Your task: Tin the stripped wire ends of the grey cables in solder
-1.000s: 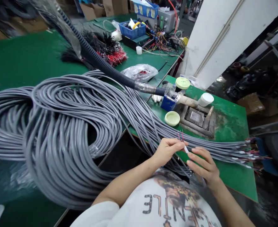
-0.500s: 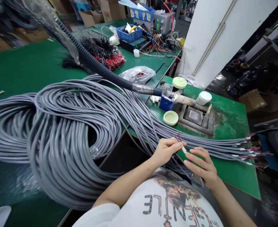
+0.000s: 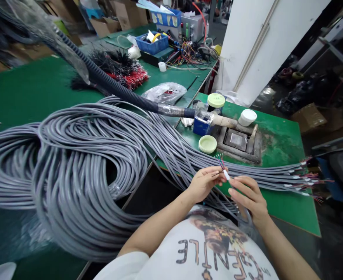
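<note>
Left hand (image 3: 202, 186) just beside right hand (image 3: 253, 200), fingers (image 3: 246, 180) bent, forearms (image 3: 164, 216) bare

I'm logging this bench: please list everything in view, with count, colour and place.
held cable: one, white sleeve, coloured wires, between hands
other cables: many, grey, coiled left, ends right
hose: one, dark, across middle
wire bundle: one, black and red, left table
plastic bag: one, clear, behind hose
bins: two, blue, far end
loose wires: many, mixed, by bins
metal box: one, grey, by bins
small box: one, blue, by hose
tubs or lids: two green, one white, right table
frame: one, grey-brown, right table
tables: at least two, green, left and right
pillar: one, white, upper right
cartons: several, brown, background
shirt: one, white, bottom
left hand: one, on held cable
right hand: one, on held cable
</note>
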Motion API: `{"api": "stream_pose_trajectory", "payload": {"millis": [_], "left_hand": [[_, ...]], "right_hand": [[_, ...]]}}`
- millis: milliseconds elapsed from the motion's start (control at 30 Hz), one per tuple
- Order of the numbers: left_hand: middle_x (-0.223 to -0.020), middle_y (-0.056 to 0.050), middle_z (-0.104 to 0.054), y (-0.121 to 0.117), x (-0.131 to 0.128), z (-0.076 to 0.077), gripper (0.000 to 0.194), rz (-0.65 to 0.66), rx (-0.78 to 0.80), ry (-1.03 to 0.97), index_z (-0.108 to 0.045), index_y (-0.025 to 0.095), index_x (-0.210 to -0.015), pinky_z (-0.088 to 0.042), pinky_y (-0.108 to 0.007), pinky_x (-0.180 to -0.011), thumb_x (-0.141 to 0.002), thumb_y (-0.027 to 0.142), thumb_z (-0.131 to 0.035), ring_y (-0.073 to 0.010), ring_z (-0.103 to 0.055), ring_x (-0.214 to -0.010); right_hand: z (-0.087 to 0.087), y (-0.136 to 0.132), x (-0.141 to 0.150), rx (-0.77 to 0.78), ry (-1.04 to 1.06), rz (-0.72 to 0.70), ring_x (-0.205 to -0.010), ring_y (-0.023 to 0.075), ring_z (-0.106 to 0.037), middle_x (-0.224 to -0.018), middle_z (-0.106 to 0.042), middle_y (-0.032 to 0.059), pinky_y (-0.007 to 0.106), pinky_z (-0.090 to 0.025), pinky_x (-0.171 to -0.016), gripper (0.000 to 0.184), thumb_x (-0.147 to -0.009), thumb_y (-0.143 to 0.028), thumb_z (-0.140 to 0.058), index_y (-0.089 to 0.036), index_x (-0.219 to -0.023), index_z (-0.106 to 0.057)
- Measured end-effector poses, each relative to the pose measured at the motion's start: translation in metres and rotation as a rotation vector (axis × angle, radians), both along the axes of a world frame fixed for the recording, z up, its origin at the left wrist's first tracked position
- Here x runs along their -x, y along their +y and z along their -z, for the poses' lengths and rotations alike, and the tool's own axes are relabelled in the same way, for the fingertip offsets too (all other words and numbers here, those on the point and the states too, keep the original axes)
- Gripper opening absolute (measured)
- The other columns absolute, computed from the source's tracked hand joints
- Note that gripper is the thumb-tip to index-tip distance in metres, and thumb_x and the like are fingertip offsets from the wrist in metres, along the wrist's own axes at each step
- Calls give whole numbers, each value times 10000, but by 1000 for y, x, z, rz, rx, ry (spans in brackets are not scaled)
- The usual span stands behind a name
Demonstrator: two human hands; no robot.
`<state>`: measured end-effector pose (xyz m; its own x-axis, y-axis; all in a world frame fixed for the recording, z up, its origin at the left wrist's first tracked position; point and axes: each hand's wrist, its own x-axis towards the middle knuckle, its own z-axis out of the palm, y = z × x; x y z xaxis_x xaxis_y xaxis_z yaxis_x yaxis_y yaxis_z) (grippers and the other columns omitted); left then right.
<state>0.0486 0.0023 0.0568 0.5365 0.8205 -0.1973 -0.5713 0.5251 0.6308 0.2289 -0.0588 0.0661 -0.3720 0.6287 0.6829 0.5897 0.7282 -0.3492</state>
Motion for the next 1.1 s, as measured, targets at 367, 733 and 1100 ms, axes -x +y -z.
{"api": "stream_pose_trajectory", "payload": {"millis": [367, 733, 1100], "left_hand": [[-572, -31, -609, -8, -2, 0, 285, 17, -59, -157, -710, 131, -588, -414, -249, -615, -677, 395, -767, -122, -546, -601], [-746, -61, -716, -6, -2, -1, 300, 44, -555, 446, -744, 167, -889, -475, -300, -716, -813, 441, -647, -171, -626, -721], [-973, -82, -643, 2, -53, 24, 177, 34, -1751, 1347, -637, 192, -1017, -389, -398, -798, -897, 288, -550, -249, -532, -968]], "right_hand": [[-4, -16, 16, 15, -74, -123, -1209, 250, -533, -1192, -679, 75, 510, -485, -956, 411, -893, -137, -547, -255, -1286, -570], [4, -158, -53, -30, -384, 889, -1048, 281, -614, -1138, -666, 82, 470, -457, -946, 276, -756, -118, -677, -264, -987, -715], [48, -144, -16, 946, 101, 566, -951, 223, -672, -1065, -718, 76, 353, -523, -833, 293, -915, -375, -482, -221, -1048, -692]]}}
